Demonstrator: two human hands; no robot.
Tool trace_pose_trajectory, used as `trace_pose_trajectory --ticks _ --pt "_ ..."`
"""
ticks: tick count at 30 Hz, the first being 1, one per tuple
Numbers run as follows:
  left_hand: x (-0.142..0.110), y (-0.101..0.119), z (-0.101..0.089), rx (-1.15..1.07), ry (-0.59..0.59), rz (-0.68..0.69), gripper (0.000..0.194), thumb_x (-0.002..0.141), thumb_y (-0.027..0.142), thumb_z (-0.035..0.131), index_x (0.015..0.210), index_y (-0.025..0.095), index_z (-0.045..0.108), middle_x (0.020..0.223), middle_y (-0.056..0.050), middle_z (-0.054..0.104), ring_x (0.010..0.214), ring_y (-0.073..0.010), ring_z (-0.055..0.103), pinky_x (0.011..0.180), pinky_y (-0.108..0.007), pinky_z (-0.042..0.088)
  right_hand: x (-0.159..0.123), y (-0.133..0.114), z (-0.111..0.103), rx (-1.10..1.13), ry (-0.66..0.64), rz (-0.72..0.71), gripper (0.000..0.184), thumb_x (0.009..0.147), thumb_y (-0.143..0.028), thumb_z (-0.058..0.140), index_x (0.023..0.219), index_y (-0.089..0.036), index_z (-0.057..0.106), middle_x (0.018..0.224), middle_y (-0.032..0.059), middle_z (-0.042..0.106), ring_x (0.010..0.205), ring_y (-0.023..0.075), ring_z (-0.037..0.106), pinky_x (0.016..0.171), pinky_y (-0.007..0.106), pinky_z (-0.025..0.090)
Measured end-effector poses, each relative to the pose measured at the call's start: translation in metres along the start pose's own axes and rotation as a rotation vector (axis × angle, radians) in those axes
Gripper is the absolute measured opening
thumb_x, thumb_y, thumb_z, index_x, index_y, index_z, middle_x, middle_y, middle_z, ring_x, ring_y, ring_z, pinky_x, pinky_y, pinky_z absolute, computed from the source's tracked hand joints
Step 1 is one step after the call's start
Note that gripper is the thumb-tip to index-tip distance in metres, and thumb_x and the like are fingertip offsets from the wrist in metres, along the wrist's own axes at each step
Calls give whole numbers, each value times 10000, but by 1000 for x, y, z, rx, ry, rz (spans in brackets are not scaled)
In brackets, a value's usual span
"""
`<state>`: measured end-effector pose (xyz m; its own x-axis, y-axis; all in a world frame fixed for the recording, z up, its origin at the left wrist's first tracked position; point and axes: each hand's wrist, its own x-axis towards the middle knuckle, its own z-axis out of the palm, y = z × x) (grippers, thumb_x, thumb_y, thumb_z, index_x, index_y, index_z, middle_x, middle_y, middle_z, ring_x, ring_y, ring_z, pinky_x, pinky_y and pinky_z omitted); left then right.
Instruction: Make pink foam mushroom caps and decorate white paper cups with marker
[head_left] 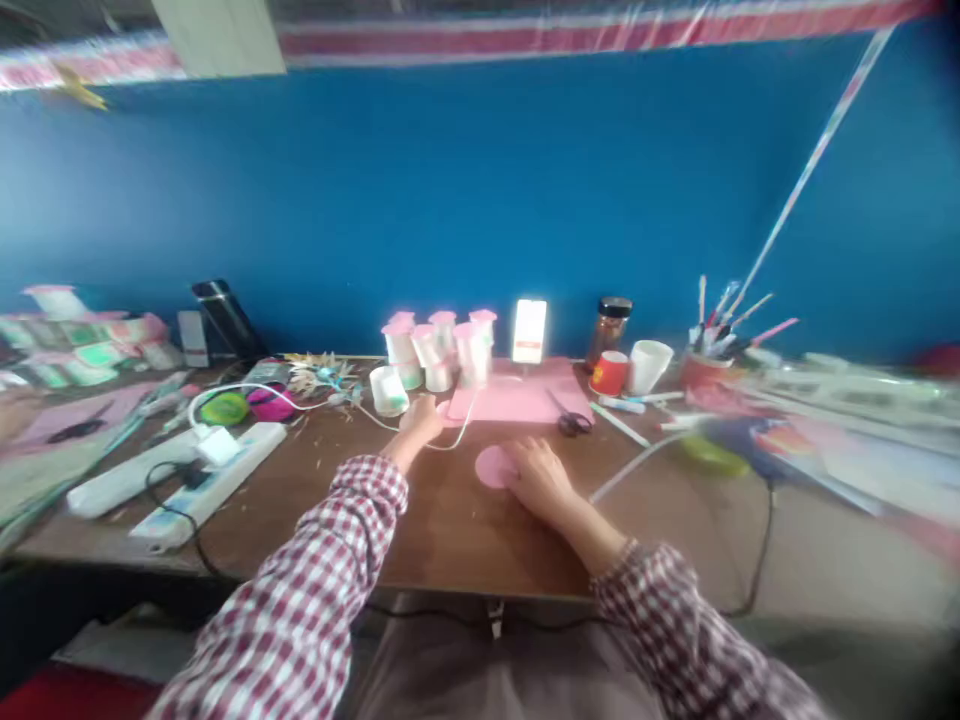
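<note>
Pink paper (90, 418) lies flat at the left of the frame under dark scissors (79, 428), with a blurred co-worker's hand (13, 412) at the very edge and a heap of white, pink-topped cups (82, 335) behind. Smooth white plastic power strips (214, 490) slant across the lower left, and a thin white cable (330, 403) curves from them past spiky, straw-like pieces (319, 373). Near centre, a rounded white cup (388, 391) leans on its side; my left hand (424, 418) reaches just beside it, fingers blurred, so I cannot tell whether they grasp anything. Upright cups with flat pink tops (442, 350) crowd behind it. To their right, a smooth pink sheet (510, 398) spreads below a lit phone (529, 332), with black-handled scissors (574, 422) at its right side. Just below the frame's centre lies a thin, round pink disc (493, 466); my right hand (538, 478) covers its right rim, fingers low, though whether I pinch it or merely rest on it I cannot tell. Farther right stand a dark-lidded jar (611, 330), a red cup (609, 374), a white cup (649, 367) and a pot of tools (705, 370).

Bare brown tabletop (450, 530) opens between my forearms, from the disc down to the straight front edge at lower centre; strips bound my left, cable and clutter my right.
</note>
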<state>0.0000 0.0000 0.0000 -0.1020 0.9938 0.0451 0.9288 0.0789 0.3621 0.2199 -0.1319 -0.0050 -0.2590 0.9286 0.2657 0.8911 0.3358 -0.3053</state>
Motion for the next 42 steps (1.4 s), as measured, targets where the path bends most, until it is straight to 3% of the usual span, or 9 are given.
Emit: trace_pose_trajectory --ticks 5,9,20,24,28,30,34,38,42 --pt "2 2 -5 -4 -56 23 373 639 361 704 933 132 683 975 -136 686 890 -259 627 639 -261 415 0 -2 0 7 0 3 366 793 -268 555 1147 -187 597 1079 88 602 980 249 491 857 331 376" --pt "-1 4 -9 -17 -74 1 271 682 367 653 798 126 700 802 -111 691 747 -242 636 550 -263 392 0 -4 -4 3 -6 10 348 802 -285 551 1136 -199 605 1075 85 602 967 248 492 848 332 377" --pt "-2 13 -8 -4 -67 -35 221 654 333 674 754 136 678 773 -127 692 725 -243 643 558 -265 413 -1 -4 -3 10 1 25 357 798 -289 558 1136 -186 607 1084 85 607 973 250 489 850 336 377" --pt "-6 15 -12 3 -16 -35 330 685 335 651 931 115 656 927 -165 678 832 -270 641 617 -283 436 -1 -4 -2 3 -2 19 352 804 -298 553 1137 -197 604 1084 82 605 967 250 491 841 338 379" --pt "-24 24 -18 11 122 18 449 830 365 469 1210 130 514 1207 -192 557 1073 -292 548 760 -333 437 -1 -3 0 8 13 9 358 808 -282 546 1151 -193 592 1091 84 604 991 250 490 868 338 368" --pt "-41 31 -17 10 121 111 381 852 349 440 1169 167 547 1176 -148 577 1051 -255 556 799 -319 429 -1 -2 1 6 14 8 351 812 -272 541 1151 -193 589 1090 84 607 999 250 491 875 334 364" --pt "-82 42 -5 -10 -4 336 259 833 399 494 965 240 650 981 -46 648 856 -174 609 735 -253 450 -1 -3 -2 -7 6 6 342 827 -278 532 1154 -191 580 1093 86 601 981 247 498 864 326 364" --pt "-108 48 6 37 -27 423 316 850 444 458 976 230 654 1001 -83 614 959 -222 576 813 -314 447 -1 -4 -7 -6 -16 0 281 871 -297 485 1114 -198 587 1067 86 599 951 221 512 865 311 358" --pt "-112 51 6 71 -47 429 293 854 395 455 978 219 654 1015 -102 591 1016 -245 552 862 -343 434 -1 -4 -8 5 -33 6 276 892 -299 454 1119 -199 575 1084 91 590 988 208 510 880 301 352"
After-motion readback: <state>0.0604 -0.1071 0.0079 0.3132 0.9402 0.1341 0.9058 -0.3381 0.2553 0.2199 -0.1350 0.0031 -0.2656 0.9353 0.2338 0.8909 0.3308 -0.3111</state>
